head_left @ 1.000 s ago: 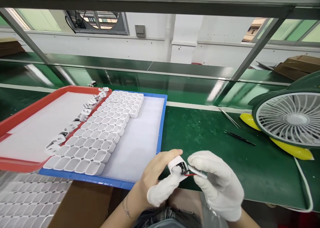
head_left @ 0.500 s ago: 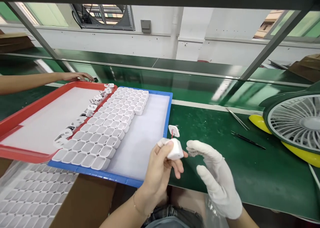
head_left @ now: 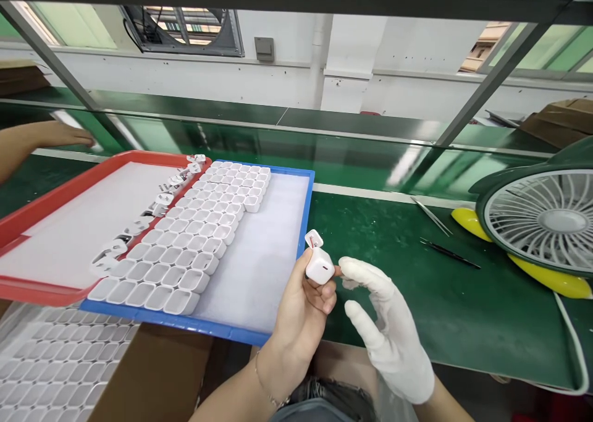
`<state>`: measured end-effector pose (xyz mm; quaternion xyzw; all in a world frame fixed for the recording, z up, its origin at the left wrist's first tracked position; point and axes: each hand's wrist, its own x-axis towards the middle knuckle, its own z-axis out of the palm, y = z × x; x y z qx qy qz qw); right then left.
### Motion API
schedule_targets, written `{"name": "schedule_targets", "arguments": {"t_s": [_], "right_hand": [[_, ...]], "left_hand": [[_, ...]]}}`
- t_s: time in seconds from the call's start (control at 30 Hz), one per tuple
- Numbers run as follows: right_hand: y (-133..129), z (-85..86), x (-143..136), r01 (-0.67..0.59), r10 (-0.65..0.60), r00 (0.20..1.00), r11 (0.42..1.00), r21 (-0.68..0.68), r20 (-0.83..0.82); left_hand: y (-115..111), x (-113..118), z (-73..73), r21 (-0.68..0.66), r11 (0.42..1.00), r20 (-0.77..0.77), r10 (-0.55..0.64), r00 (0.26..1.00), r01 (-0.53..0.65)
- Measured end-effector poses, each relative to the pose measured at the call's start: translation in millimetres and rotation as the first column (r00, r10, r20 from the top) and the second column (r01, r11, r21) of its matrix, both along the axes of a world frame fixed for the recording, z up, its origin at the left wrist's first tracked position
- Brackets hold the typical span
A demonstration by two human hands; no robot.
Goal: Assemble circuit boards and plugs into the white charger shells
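Note:
My left hand [head_left: 303, 298], bare apart from a bracelet at the wrist, grips a small white casing [head_left: 320, 267] with a dark slot on its face. A white cover piece [head_left: 314, 239] with red wire inside stands at the casing's far side. My right hand [head_left: 389, 323] wears a white glove; its thumb and fingers are apart with nothing between them, and its fingertips are close beside the casing. Rows of white open housings [head_left: 185, 243] fill the left part of the blue tray [head_left: 309, 206].
Plug parts [head_left: 164, 198] line the red tray [head_left: 41, 215]. Tweezers [head_left: 430, 215], black tweezers [head_left: 449, 253] and a fan [head_left: 556, 221] are at the right. Another person's arm [head_left: 41, 139] is at the far left. A box of housings [head_left: 55, 366] stands below.
The casing has turned in my left hand, so its slotted face shows. My gloved hand has shifted slightly left. The other person's hand has moved left, away from the red tray.

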<state>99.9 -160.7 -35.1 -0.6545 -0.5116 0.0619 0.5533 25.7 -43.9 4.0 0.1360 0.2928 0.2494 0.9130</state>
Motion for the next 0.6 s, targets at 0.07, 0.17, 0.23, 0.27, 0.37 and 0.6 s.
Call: {"name": "schedule_targets", "arguments": {"t_s": [0.07,0.17,0.23,0.27,0.37,0.6], "right_hand": [[1,-0.4,0,0.015,-0.015,0.999,1.0,-0.009,0.041],[8,3.5,3,0.105,-0.108,0.978,0.994,0.024,0.18],[16,11.5,5,0.244,-0.28,0.9,0.959,0.146,0.335],[20,16.9,5,0.304,-0.372,0.837,0.926,0.225,0.402],[34,34.1,-2,0.34,-0.489,0.703,0.869,0.36,0.517],[28,30.6,-22,0.261,-0.465,0.702,0.873,0.412,0.54]], "left_hand": [[2,0,-0.1,-0.013,1.0,0.009,0.004,1.0,-0.004],[2,1,-3.6,-0.006,1.0,-0.023,0.007,1.0,-0.007],[-3,2,-8.3,0.053,0.999,-0.056,0.0,0.998,0.003],[-8,1,-11.0,0.103,0.995,-0.063,-0.004,0.998,0.01],[-29,-4,-19.5,0.266,0.964,-0.04,0.002,0.999,0.008],[-51,-27,-32.7,0.412,0.907,-0.034,-0.073,0.997,0.08]]}}
